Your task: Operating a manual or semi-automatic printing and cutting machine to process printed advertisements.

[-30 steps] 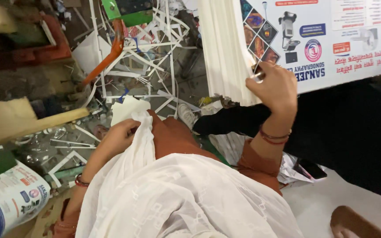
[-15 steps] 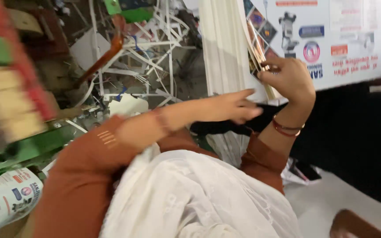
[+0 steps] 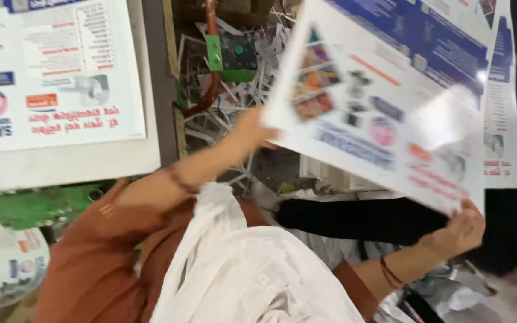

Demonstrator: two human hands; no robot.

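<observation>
Hands pinch opposite edges of the printed sheet: left hand high, right hand low; thin, glossy, floppy, probably slippery.

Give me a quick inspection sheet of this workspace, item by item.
Surface: green machine bed, partly hidden.
Job's things: glossy printed sheet held up, tilted; another printed sheet lies flat at left.
Clutter: white paper offcuts piled behind.
Grippers: left hand grips the sheet's left edge; right hand grips its lower corner.
Cables: nothing seen.
Surroundings: printed sack lower left; black sleeve of another person.
</observation>
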